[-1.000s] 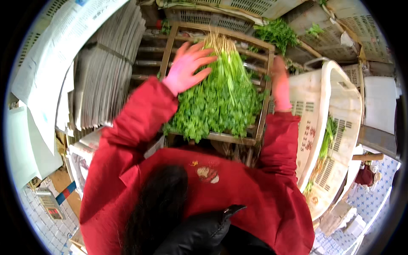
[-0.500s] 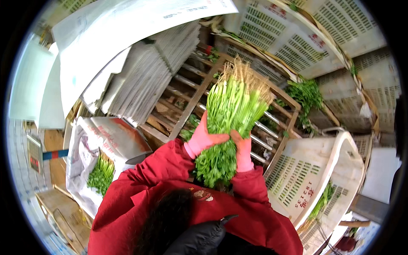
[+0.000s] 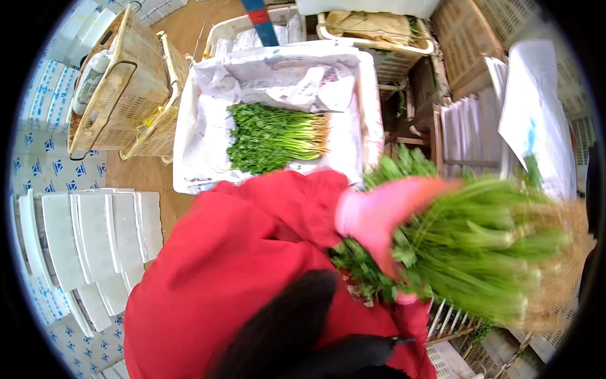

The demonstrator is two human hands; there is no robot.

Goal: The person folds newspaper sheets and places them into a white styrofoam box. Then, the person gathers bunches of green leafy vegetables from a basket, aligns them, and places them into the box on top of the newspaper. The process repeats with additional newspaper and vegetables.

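Observation:
A large bunch of celery-like leafy greens (image 3: 473, 243), blurred by motion, lies sideways across my hands at the right. Its brown roots point right and its leaves lie toward my chest. My left hand (image 3: 394, 218), in a pink glove, is closed over the top of the leafy part. Of my right hand (image 3: 407, 297) only a bit of pink glove shows below the bunch; its fingers are hidden beneath the stems. Ahead stands a white crate (image 3: 372, 117) lined with printed paper. Inside it lies a smaller bunch of the same greens (image 3: 274, 138), roots to the right.
Yellowed plastic crates (image 3: 120, 95) stand at the left, with white foam boxes (image 3: 95, 234) nearer. A stack of paper sheets (image 3: 470, 129) sits at the right beside a large white sheet (image 3: 540, 120). Further crates are behind, and a slatted rack (image 3: 451, 319) is at lower right.
My view has turned left, bringing the lined crate to the front. The bunch, upright between both hands before, now lies sideways with its roots to the right.

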